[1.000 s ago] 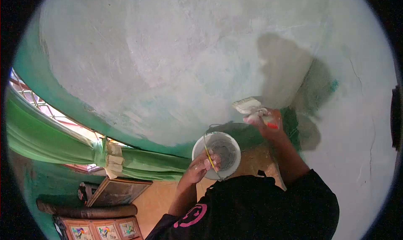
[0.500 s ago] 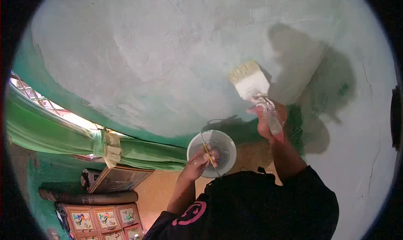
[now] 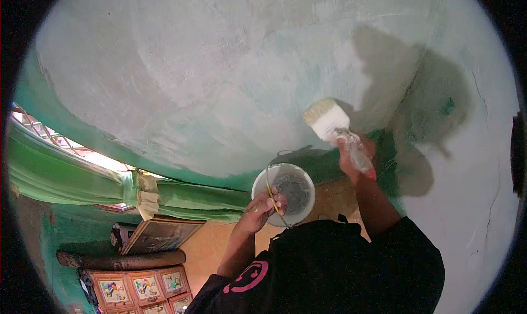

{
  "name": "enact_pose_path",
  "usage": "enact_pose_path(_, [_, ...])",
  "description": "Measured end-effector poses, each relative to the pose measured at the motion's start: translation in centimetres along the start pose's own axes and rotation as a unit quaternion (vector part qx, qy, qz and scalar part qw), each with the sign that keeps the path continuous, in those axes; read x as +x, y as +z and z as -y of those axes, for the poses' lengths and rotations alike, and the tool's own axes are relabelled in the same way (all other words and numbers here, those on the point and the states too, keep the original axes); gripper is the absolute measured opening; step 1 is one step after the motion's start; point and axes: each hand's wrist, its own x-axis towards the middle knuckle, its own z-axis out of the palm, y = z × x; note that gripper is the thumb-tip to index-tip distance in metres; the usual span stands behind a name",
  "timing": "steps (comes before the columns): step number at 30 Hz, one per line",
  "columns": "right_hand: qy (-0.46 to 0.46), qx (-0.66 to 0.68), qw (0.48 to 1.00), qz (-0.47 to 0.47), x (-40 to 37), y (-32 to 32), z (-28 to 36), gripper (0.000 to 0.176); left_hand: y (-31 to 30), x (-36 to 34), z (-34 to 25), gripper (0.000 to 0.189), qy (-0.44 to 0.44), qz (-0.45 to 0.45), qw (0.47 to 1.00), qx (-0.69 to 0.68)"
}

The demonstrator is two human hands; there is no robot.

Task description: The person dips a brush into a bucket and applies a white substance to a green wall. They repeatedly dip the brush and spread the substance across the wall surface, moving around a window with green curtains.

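My right hand (image 3: pixel 354 154) is closed round the handle of a wide paintbrush (image 3: pixel 331 120), whose pale bristles are against or very near the wall (image 3: pixel 219 94). White paint smears the ferrule and handle. My left hand (image 3: pixel 264 208) grips the yellow-sleeved wire handle of a white bucket (image 3: pixel 312 196). Greyish paint lies inside the bucket, below the brush and close to the wall. Whitish paint covers much of the wall, with green showing along its lower part and in the corner.
A green curtain (image 3: pixel 66 174) hangs by a barred window (image 3: pixel 66 141) at left. On the floor stand a leaning framed picture (image 3: pixel 159 236), a rolled mat (image 3: pixel 121 260) and a wooden cabinet with decorated panels (image 3: pixel 137 286). A cracked side wall (image 3: pixel 466 165) rises at right.
The brush and my right hand have moved down along the wall. The bucket appears slightly higher and further right, still hanging from my left hand.
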Motion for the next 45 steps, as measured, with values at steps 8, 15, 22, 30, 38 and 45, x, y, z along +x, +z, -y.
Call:
enact_pose_path(8, [-0.115, -0.024, 0.991, -0.064, 7.0, -2.0, 7.0, 0.01, 0.7, 0.2, -0.4, 0.041, 0.012, -0.005, 1.0, 0.013])
enact_pose_path(15, [-0.032, -0.01, 0.999, -0.022, -1.8, 0.1, -2.6, 0.009, 0.3, -0.2, -0.6, 0.029, -0.01, -0.006, 1.0, 0.004])
enact_pose_path(22, [0.207, 0.21, 0.955, 0.02, -4.1, 1.2, -4.5, 0.007, -1.0, -0.1, -0.5, 0.032, -0.025, 0.016, 0.999, 0.012])
enact_pose_path(30, [-0.108, -0.168, 0.976, 0.089, 3.0, -1.0, 2.7, 0.015, -0.4, -0.5, -0.4, 0.031, -0.012, 0.011, 1.0, 0.006])
enact_pose_path(38, [0.161, 0.201, 0.966, 0.02, -8.0, 2.2, -10.3, 0.013, -0.5, -0.4, 0.8, 0.028, -0.009, 0.003, 1.0, -0.001])
enact_pose_path(45, [0.121, 0.199, 0.972, -0.032, -5.7, 2.3, -8.0, 0.011, 0.5, -0.2, 0.3, 0.027, -0.015, -0.02, 0.999, -0.031])
